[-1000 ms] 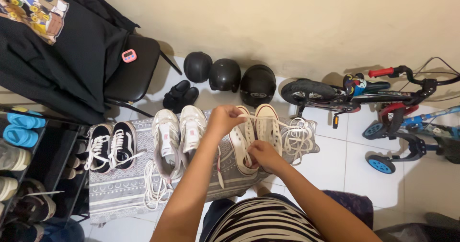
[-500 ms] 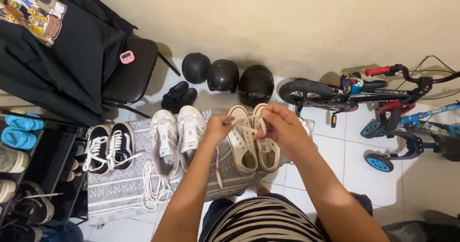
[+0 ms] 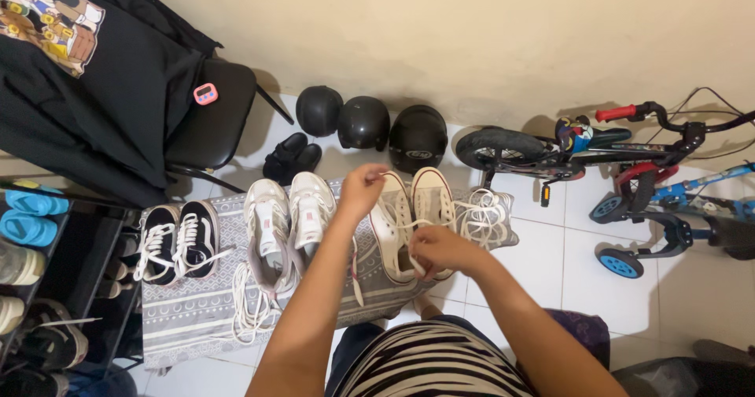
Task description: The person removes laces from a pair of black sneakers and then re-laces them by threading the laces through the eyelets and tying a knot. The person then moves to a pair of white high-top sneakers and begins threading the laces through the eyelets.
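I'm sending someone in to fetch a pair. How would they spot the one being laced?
On the grey patterned mat by the wall stand three pairs. The cream canvas sneakers are the right-hand pair, below the three black helmets. Only they have the left hand and right hand pulling their laces.

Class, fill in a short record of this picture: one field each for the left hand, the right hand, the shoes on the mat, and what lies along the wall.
Left hand: raised, pinching a white lace
Right hand: on the cream high-top sneakers, gripping the lace
Mat: also bears white trainers and black sneakers
Wall: three black helmets, child's bicycle
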